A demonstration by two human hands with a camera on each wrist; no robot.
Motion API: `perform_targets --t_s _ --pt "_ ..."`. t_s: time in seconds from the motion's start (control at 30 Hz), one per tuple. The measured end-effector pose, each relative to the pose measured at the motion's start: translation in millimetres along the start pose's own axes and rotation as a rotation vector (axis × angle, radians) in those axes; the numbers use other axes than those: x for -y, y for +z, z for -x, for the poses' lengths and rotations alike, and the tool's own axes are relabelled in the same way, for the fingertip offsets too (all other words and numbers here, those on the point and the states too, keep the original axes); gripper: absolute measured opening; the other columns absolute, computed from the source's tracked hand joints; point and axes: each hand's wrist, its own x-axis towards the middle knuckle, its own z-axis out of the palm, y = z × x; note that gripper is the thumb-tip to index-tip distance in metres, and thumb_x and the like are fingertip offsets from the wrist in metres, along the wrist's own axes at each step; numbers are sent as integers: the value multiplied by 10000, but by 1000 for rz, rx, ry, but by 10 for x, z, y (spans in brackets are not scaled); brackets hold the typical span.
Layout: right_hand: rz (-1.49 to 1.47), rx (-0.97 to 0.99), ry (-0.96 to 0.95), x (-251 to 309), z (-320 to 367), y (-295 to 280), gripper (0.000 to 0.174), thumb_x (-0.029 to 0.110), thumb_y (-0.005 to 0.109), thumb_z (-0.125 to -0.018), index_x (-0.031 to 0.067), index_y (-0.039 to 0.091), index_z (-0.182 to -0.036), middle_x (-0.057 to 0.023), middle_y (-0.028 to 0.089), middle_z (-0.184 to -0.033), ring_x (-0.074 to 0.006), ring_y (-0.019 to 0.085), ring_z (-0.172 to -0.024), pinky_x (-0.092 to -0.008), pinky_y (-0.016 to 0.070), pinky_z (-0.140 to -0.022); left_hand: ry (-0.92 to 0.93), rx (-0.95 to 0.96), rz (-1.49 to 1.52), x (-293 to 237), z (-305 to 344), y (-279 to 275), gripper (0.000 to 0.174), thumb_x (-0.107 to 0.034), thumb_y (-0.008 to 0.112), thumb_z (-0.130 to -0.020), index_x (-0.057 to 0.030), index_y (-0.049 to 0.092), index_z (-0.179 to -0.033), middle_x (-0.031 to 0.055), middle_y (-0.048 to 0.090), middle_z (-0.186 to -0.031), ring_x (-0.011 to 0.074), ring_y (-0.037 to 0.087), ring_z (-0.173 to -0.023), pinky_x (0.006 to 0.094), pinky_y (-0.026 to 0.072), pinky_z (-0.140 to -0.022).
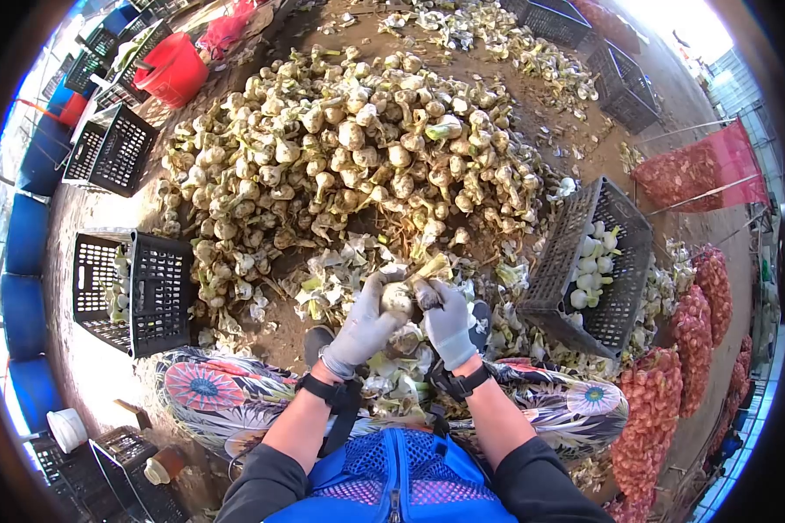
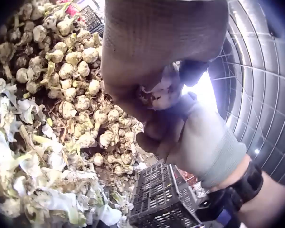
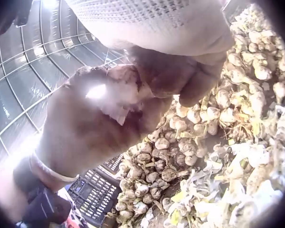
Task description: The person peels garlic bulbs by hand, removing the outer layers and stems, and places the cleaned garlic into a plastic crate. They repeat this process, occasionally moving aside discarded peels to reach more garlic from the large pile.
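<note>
A garlic bulb with a stalk pointing up and right is held between two gloved hands in the head view. The left hand grips the bulb from the left, its fingers curled round it. The right hand pinches at the stalk side, its dark-stained fingertips against it. In the left wrist view the bulb shows torn skin, partly hidden by the fingers. The right wrist view shows the bulb between both hands, with a loose flap of skin hanging below it.
Beyond the hands lies a large garlic heap, with peeled skins nearer. A black crate of white bulbs stands right, another crate left. Filled red net sacks stand at the right; a red bucket is back left.
</note>
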Motion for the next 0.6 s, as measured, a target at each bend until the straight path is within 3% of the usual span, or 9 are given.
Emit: perform_targets --t_s 0.07,0.1,0.2,0.23,0.3,0.4,0.47,0.53,0.6 --pt "31 -98 -192 -103 33 -9 447 -72 465 -734 -57 655 -1138 -222 706 -918 -229 677 -837 -317 507 -777 -113 -20 255 -54 -25 -37 552 11 575 -817 -2 425 -1347 83 575 -1109 119 621 -906 261 508 -831" --pt "13 -109 -194 -121 42 -18 373 -55 511 -800 -51 663 -1141 -173 714 -932 -165 655 -843 -287 500 -778 -128 31 390 -87 -17 -60 545 -13 578 -835 -10 431 -1359 69 615 -1047 127 644 -903 266 526 -806" --pt "-314 -76 45 -120 52 -28 259 13 575 -881 -49 679 -1110 -107 714 -935 -111 624 -834 -258 491 -763 -182 25 405 -192 -31 -60 558 -58 599 -848 -9 419 -1374 53 632 -973 112 636 -859 253 523 -771" --pt "-288 -95 17 -87 43 -20 221 86 627 -919 -47 693 -1083 -66 712 -915 -90 609 -817 -246 482 -738 -184 25 405 -180 -40 -56 558 -58 599 -848 -9 419 -1374 53 632 -973 112 636 -859 253 523 -771" --pt "-227 -100 26 31 33 -33 220 87 635 -914 -47 694 -1079 -67 715 -903 -90 607 -806 -246 479 -728 -138 25 22 -134 -63 -31 555 -125 613 -886 -4 406 -1386 53 621 -958 98 612 -831 246 518 -748" --pt "-169 -121 13 41 38 -11 232 119 662 -910 -45 697 -1070 -52 714 -856 -81 592 -777 -245 471 -703 -13 -69 -152 0 -3 11 529 -215 593 -936 -9 409 -1387 44 602 -942 95 589 -824 253 514 -742" --pt "-149 -82 -99 48 49 -31 231 126 661 -913 -46 698 -1062 -38 711 -855 -72 586 -767 -239 468 -693 93 -120 -102 121 -8 0 446 -259 530 -992 -12 447 -1354 14 567 -888 86 568 -792 256 518 -729" --pt "-151 -84 -90 102 67 -12 223 118 660 -911 -45 697 -1059 -28 708 -865 -66 586 -769 -232 465 -691 -16 -272 231 132 -3 4 369 -249 487 -1024 -14 485 -1308 -16 516 -832 71 521 -719 247 516 -710" --pt "-152 -85 -82 98 56 4 216 109 659 -908 -44 696 -1056 -17 705 -875 -59 585 -771 -224 462 -689 -43 -252 217 148 2 11 329 -239 460 -1041 -15 507 -1277 -29 475 -818 57 472 -702 224 503 -707"
